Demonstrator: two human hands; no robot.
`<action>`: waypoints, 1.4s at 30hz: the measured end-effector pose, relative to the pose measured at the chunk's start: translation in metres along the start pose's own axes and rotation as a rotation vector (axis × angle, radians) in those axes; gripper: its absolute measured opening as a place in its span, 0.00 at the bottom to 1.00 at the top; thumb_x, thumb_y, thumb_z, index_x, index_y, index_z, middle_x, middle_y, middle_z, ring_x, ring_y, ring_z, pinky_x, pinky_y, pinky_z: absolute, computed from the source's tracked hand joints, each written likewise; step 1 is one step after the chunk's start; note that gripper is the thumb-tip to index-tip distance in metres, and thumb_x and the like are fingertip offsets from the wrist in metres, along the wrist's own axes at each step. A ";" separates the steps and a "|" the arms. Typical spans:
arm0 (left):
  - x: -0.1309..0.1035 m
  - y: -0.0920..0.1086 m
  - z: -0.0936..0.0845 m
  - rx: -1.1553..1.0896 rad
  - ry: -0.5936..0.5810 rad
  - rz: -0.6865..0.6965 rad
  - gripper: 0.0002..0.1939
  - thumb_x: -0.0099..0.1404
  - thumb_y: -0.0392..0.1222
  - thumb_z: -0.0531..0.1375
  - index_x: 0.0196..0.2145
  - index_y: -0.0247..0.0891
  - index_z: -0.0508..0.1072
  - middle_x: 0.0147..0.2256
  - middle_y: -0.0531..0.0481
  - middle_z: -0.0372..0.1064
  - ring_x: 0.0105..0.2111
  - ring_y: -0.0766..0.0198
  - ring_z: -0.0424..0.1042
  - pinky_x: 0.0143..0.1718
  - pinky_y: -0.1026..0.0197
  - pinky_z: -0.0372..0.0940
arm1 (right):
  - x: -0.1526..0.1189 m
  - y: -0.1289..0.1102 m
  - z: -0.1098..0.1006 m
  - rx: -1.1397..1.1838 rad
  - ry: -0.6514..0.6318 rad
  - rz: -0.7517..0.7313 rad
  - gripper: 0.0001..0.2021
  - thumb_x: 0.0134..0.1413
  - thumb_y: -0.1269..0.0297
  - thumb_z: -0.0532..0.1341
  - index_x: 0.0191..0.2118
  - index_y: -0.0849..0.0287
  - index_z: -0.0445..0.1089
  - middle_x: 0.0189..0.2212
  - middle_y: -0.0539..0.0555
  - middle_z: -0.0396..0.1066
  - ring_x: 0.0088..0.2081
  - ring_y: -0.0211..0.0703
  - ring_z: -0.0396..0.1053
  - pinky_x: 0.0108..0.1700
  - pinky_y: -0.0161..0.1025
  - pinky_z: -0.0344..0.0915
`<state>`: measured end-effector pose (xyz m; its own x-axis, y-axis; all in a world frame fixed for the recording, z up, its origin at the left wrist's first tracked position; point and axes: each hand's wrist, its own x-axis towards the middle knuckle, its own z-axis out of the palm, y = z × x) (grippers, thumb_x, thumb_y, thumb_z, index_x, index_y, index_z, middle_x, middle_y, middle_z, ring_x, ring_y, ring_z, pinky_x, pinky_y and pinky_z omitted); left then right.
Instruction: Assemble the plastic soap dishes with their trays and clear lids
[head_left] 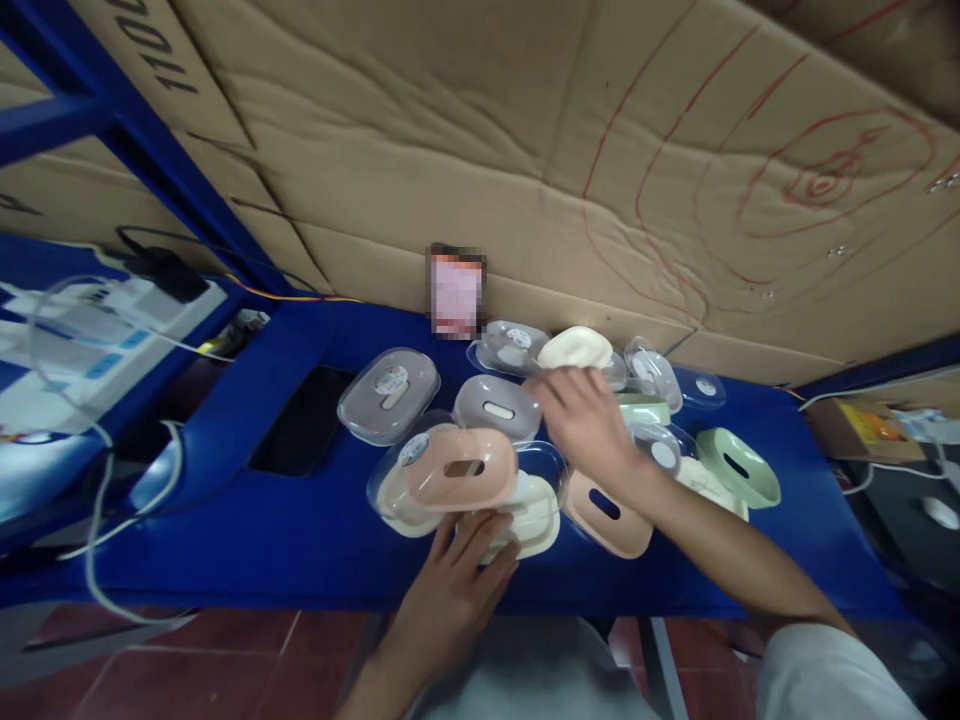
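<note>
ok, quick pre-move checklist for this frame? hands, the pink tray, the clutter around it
1. Left hand on the stack: ok. Its fingers rest on the cream tray under the pink tray.
2. Left hand grip closed: cannot tell, the fingers look flat rather than curled.
3. Right hand free: cannot tell. It reaches over the grey tray toward the cream piece at the back; fingertips are blurred.
4. Pink tray seated: not ok. It sits skewed across a clear lid and the cream tray.
5. Room on the blue table: ok on the person's left; the right side is crowded with the green tray and other lids.
</note>
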<state>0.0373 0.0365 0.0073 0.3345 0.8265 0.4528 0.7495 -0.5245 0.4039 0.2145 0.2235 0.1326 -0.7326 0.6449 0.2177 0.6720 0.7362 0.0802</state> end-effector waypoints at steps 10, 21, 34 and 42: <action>0.001 0.001 -0.002 0.015 -0.006 0.007 0.11 0.76 0.36 0.60 0.53 0.42 0.77 0.56 0.42 0.75 0.60 0.49 0.71 0.65 0.39 0.62 | 0.019 -0.013 0.033 0.128 -0.326 -0.075 0.19 0.75 0.66 0.59 0.66 0.64 0.68 0.63 0.64 0.74 0.58 0.54 0.76 0.51 0.44 0.72; 0.001 0.003 -0.002 0.011 0.030 -0.012 0.10 0.76 0.37 0.61 0.52 0.42 0.77 0.54 0.45 0.77 0.58 0.50 0.72 0.65 0.42 0.61 | 0.026 0.010 0.027 0.316 -0.479 -0.220 0.23 0.72 0.66 0.61 0.69 0.60 0.66 0.68 0.62 0.69 0.68 0.54 0.68 0.65 0.50 0.67; 0.002 0.003 -0.003 -0.014 0.060 -0.019 0.06 0.75 0.35 0.61 0.48 0.40 0.77 0.49 0.45 0.77 0.55 0.53 0.73 0.64 0.44 0.62 | 0.016 0.019 0.026 0.359 -0.337 -0.232 0.21 0.75 0.70 0.54 0.68 0.60 0.67 0.57 0.63 0.77 0.58 0.54 0.74 0.62 0.55 0.66; 0.006 0.005 -0.005 0.031 0.062 -0.027 0.08 0.76 0.36 0.59 0.49 0.41 0.78 0.50 0.44 0.77 0.55 0.52 0.74 0.61 0.44 0.66 | 0.024 0.050 -0.029 0.477 -0.247 -0.100 0.19 0.78 0.62 0.51 0.63 0.51 0.74 0.56 0.54 0.79 0.55 0.48 0.76 0.60 0.47 0.69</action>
<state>0.0403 0.0379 0.0155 0.2788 0.8254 0.4909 0.7754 -0.4950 0.3921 0.2337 0.2701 0.1697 -0.8325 0.5540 -0.0079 0.5163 0.7706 -0.3736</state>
